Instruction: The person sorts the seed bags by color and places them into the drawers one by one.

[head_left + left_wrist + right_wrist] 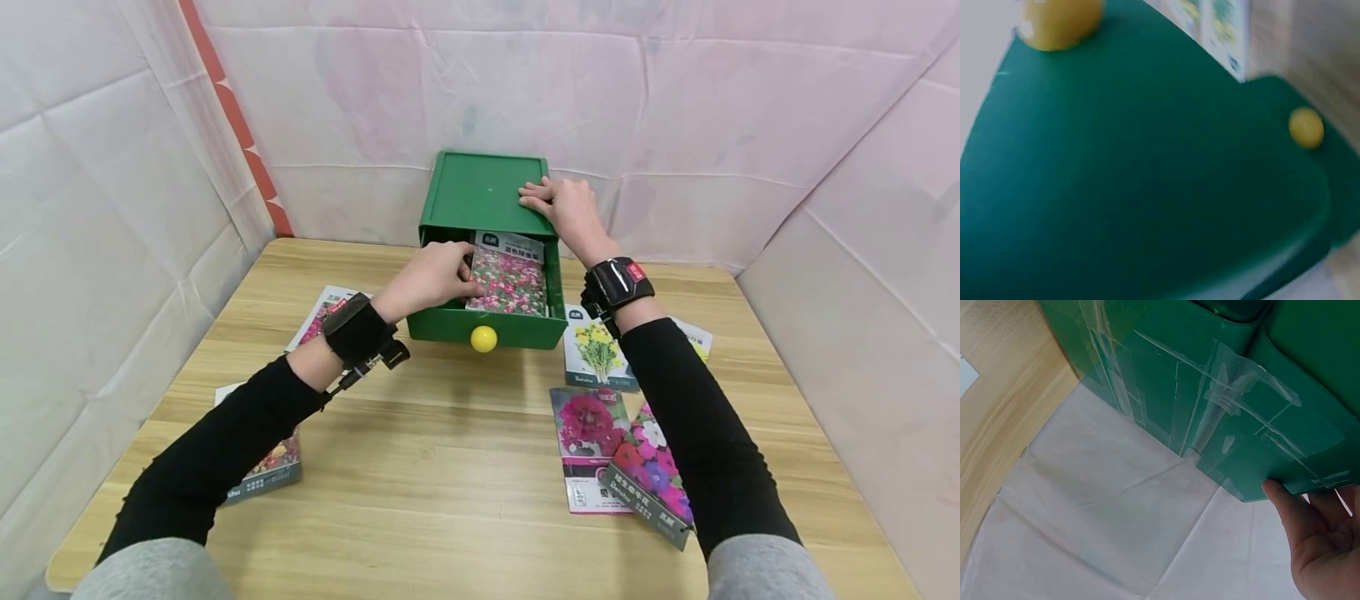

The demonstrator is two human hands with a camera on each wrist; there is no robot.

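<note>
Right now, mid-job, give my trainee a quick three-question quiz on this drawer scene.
1. True or false: the drawer is pulled open.
2. Which hand rests on top of the green box: A left hand, B right hand?
3. What colour is the drawer's knob?

Key: 1 true; 2 B; 3 yellow. The left hand touches the seed packet lying in the drawer.

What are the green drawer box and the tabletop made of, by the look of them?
The green drawer box looks like moulded plastic: smooth, uniform colour, slight sheen, rounded edges. The tabletop looks like pale wood or wood-grain laminate, with straight grain lines; which one is unclear.
</note>
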